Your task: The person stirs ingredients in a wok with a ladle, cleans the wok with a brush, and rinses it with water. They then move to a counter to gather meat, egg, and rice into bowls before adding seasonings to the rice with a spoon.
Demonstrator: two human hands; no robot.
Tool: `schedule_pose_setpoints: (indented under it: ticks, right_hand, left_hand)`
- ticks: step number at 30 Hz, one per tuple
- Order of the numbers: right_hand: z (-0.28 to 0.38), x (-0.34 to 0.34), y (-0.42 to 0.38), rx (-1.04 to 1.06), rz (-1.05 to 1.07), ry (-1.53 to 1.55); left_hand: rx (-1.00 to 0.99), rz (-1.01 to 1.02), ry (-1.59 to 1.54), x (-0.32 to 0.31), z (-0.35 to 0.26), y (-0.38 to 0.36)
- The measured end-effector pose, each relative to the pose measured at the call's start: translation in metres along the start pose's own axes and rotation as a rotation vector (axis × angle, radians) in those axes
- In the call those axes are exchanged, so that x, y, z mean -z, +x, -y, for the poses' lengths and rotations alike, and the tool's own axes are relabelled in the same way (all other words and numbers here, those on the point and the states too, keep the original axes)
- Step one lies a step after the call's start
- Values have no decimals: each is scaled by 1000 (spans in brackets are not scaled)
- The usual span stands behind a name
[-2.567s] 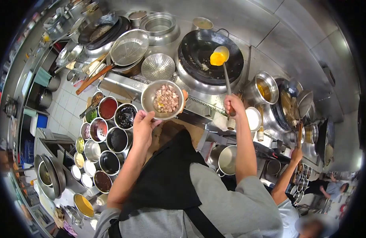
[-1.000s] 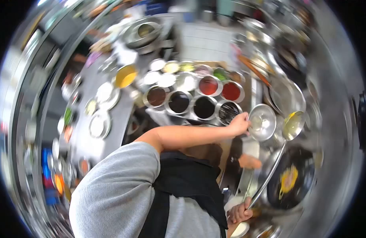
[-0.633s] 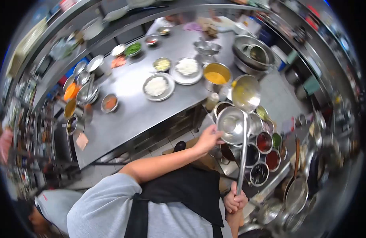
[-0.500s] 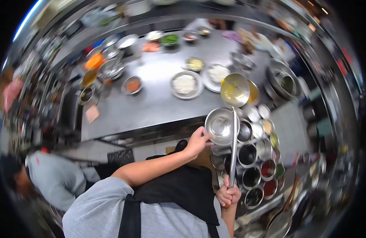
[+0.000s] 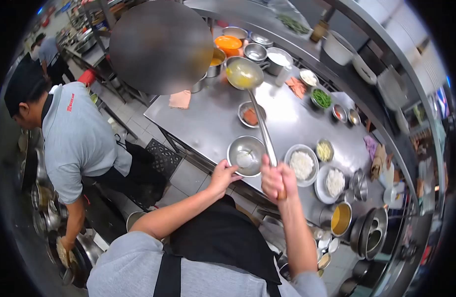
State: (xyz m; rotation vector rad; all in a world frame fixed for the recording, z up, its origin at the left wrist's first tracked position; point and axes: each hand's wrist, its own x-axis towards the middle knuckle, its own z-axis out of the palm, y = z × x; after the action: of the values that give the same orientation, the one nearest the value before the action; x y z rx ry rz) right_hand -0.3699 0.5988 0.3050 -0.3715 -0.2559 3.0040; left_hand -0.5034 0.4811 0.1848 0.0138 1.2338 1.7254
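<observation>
My left hand point(image 5: 222, 178) grips the near-left rim of a shallow metal bowl point(image 5: 247, 154), which looks bare inside apart from reflections. In my right hand point(image 5: 277, 177) is the wooden-ended handle of a long steel ladle point(image 5: 244, 73). Yellow liquid coats the inside of the ladle's round cup, which reaches over the far side of the steel table. Beneath the handle, a small bowl of orange-pink food point(image 5: 250, 116) stands on the table.
A steel table point(image 5: 203, 121) carries rice bowls point(image 5: 302, 166), chopped greens point(image 5: 321, 98) and an orange bowl point(image 5: 228, 44). A pot of yellow liquid point(image 5: 341, 219) stands at right. At left, a person in a grey shirt point(image 5: 84, 138) bends over pans. A shelf point(image 5: 356, 74) overhangs the far side.
My view has turned left. The ladle has swung from the pots at right to the far-left part of the table. The bowl, still in my left hand, is now by the table's near edge.
</observation>
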Motion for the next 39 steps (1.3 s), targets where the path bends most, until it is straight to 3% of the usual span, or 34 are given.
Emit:
schedule_pose_setpoints:
  ticks: [2, 6, 10, 13, 14, 15, 16, 19, 20, 24, 26, 28, 30, 31, 32, 36, 39]
  right_hand:
    - [47, -17, 69, -119, -68, -193]
    - [98, -28, 216, -127, -197, -681]
    - [103, -16, 327, -58, -418, -1091]
    - [95, 14, 388, 70, -376, -1157]
    - [94, 32, 401, 156, -209, -1143]
    - [91, 66, 436, 172, -278, -1106]
    - [84, 53, 439, 161, -388, -1305]
    - [66, 1, 448, 138, -608, -788]
    - [59, 12, 478, 171, -569, -622]
    - [51, -11, 503, 126, -485, -420]
    - [55, -14, 513, 89, -584, -200]
    - [65, 17, 531, -11, -321, 16]
    - [79, 45, 511, -54, -236, -24]
    - [90, 57, 478, 268, 66, -423]
    - [102, 55, 453, 327, 177, -530]
    - [126, 27, 393, -267, 36, -45]
    - [132, 17, 352, -280, 114, -14]
  left_hand:
    - [-38, -65, -34, 12, -24, 8]
    - [-93, -206, -102, 52, -38, 33]
    - [-108, -301, -124, 68, -57, 38]
    - [-109, -389, -76, 81, -63, 42]
    - [-132, -388, -123, 77, -70, 40]
    - [-123, -394, -73, 84, -70, 41]
    - [-125, -389, -74, 89, -68, 41]
    - [-92, -396, -105, 88, -72, 44]
    - [-83, -388, -111, 95, -71, 46]
    - [-33, -368, -100, 97, -75, 47]
    - [-55, -366, -106, 95, -76, 45]
    - [-57, -376, -98, 88, -79, 42]
    - [-58, -428, -95, 91, -80, 40]
    - [-68, -441, -119, 104, -72, 43]
    - [-112, -415, -103, 94, -76, 42]
    - [-105, -481, -153, 88, -78, 47]
    - [-175, -466, -130, 79, -90, 59]
